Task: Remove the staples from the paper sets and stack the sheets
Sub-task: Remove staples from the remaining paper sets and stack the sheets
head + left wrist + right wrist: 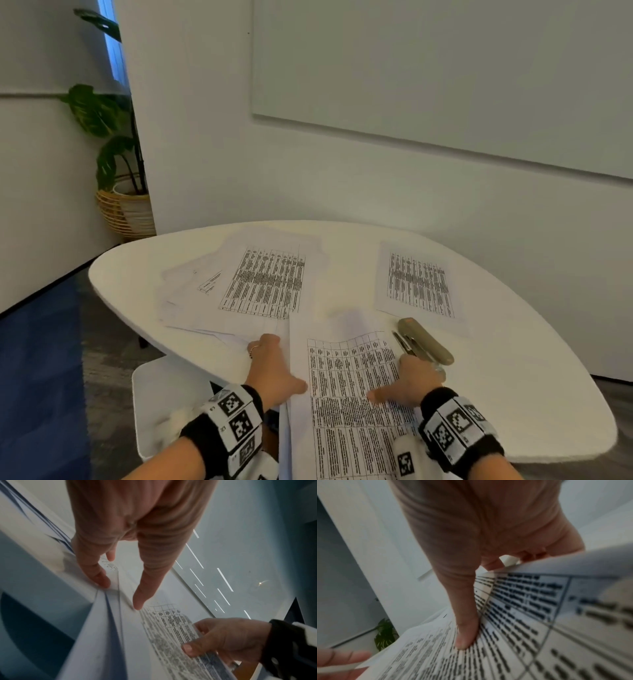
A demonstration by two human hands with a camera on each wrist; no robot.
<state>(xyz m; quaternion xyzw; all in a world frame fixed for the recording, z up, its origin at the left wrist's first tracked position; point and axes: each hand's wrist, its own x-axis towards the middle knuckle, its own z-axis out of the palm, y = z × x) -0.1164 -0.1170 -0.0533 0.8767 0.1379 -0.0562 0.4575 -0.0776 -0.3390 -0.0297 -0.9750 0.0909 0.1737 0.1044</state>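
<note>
A printed paper set [349, 394] with a table of text lies at the near edge of the white table [513, 377], partly hanging over it. My left hand [274, 363] pinches its left edge, thumb [145, 588] on top and fingers [96, 572] beneath. At the right edge my right hand [407, 380] grips it; the thumb [467, 628] presses on the print and the fingers [530, 555] curl under. The top sheet bulges upward at its far end. A beige stapler-like tool [426, 341] lies just beyond my right hand. No staple can be made out.
A loose pile of sheets [267, 284] spreads over the table's left part. Another printed sheet [418, 284] lies at the far right. A white seat [164, 404] stands below the table's left edge, and a potted plant [123, 205] by the wall.
</note>
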